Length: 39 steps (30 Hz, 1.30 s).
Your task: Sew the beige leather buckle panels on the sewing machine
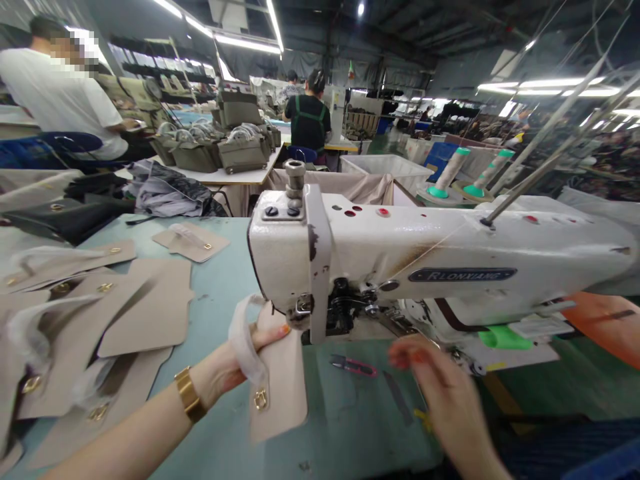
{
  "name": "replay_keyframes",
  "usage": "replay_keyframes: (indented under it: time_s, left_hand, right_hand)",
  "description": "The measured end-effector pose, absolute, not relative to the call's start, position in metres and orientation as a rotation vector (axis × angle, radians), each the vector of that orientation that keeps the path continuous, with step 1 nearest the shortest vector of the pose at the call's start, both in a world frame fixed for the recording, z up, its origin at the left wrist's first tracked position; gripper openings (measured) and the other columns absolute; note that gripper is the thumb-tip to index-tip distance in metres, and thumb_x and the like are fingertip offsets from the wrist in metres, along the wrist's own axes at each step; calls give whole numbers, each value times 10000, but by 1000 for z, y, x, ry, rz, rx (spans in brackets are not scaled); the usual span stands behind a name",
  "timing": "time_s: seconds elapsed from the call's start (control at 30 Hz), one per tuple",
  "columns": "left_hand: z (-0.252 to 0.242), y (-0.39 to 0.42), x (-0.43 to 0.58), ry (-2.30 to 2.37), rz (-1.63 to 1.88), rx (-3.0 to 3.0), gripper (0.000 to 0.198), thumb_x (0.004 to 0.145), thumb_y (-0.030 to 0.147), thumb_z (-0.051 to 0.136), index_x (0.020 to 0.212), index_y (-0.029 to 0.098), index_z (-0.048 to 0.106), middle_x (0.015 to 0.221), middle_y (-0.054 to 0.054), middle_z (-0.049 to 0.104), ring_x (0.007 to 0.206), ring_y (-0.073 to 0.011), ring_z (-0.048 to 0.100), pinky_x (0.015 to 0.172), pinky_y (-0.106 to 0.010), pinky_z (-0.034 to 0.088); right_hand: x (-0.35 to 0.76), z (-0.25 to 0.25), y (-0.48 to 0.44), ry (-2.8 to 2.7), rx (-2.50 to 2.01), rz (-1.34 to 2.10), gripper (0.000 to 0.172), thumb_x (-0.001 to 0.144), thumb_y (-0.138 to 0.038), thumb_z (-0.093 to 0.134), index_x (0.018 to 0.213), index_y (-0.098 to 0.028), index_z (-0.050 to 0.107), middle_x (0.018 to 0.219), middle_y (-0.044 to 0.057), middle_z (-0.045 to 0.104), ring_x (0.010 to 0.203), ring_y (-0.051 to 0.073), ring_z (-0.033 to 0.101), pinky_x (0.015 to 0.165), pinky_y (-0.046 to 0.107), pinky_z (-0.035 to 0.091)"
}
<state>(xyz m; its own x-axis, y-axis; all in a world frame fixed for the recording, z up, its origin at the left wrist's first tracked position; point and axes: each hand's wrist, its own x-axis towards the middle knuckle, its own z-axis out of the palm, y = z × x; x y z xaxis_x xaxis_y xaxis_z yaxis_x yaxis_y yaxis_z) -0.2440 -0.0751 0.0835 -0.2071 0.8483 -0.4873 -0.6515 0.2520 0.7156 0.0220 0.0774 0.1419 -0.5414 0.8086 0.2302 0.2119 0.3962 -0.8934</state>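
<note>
My left hand (240,357) is closed on a beige bag flap (280,393), its thumb lying on top near the head of a white sewing machine (295,267). The flap carries a wrapped carrying handle (243,340) that arches over my hand, and a gold buckle (260,399). Its far end reaches under the machine head, where the needle is hidden. My right hand (445,393) hovers at the right, below the machine arm, its fingers bent and smeared by motion. Thread snips (353,365) with a pink-red handle lie on the table between my hands.
More beige flaps with handles (145,303) lie piled at the left of the table. A dark strip (397,398) lies near the snips. Two thread cones (450,171) stand behind the machine. Finished bags (245,153) and seated people (309,120) are farther back.
</note>
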Motion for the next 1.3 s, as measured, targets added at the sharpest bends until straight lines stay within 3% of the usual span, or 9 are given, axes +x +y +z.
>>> replay_keyframes:
  time_s: [0.07,0.13,0.23,0.33,0.53,0.8,0.97,1.1,1.3]
  left_hand:
    - [82,-74,-243,1125,1386,228,417,713,313,783,1074,137,668,994,-127,741,841,-266,706,787,-375,552]
    - [82,-72,-244,1125,1405,232,370,708,292,789,1030,149,674,934,-108,752,752,-244,709,747,-373,565]
    - [82,-70,-248,1097,1426,272,335,725,244,774,1026,138,672,919,-103,755,753,-247,707,754,-389,571]
    - [85,-69,-250,1072,1428,324,330,735,225,765,1033,114,676,923,-120,752,791,-256,704,761,-378,572]
    - [84,-69,-250,1077,1459,334,314,719,223,778,1010,130,702,905,-113,754,766,-239,703,732,-348,574]
    - [87,-63,-256,1075,1462,330,295,718,212,776,999,144,724,918,-111,756,772,-240,708,717,-331,580]
    - [85,-61,-258,1057,1478,318,325,697,212,790,1004,131,725,942,-116,752,777,-262,713,713,-346,586]
    - [84,-60,-259,1043,1491,293,389,665,233,812,1025,120,716,927,-129,750,763,-281,714,734,-389,583]
    - [83,-59,-261,1045,1485,314,350,676,208,802,1007,130,720,923,-125,751,769,-281,714,742,-393,580]
  right_hand:
    - [-12,107,41,-1986,-784,1647,383,934,-477,453,953,-171,682,898,80,667,767,176,633,651,238,499]
    - [-46,82,16,-1900,-792,1895,453,911,-541,448,848,-148,667,808,69,641,719,170,596,559,213,449]
    - [-81,67,2,-1730,-845,2101,518,856,-616,472,679,-136,554,655,21,534,599,119,492,494,180,371]
    - [-93,70,4,-1595,-927,2207,469,815,-599,521,709,-141,514,633,-4,471,535,88,422,462,167,338]
    - [-94,71,7,-1720,-863,2072,436,813,-528,534,666,-118,521,586,-18,377,515,65,327,441,157,235]
    - [-102,63,13,-1846,-827,1886,414,851,-447,493,584,-147,393,568,-26,303,531,64,274,466,185,182]
    - [-106,62,14,-1874,-856,1831,383,860,-417,461,600,-138,422,586,-17,319,563,73,282,488,195,188]
    - [-108,67,14,-1899,-885,1742,387,841,-398,461,561,-154,351,564,-21,287,561,73,274,492,200,189]
    - [-109,67,13,-1895,-891,1751,394,844,-418,452,568,-153,358,565,-21,294,557,72,276,487,201,183]
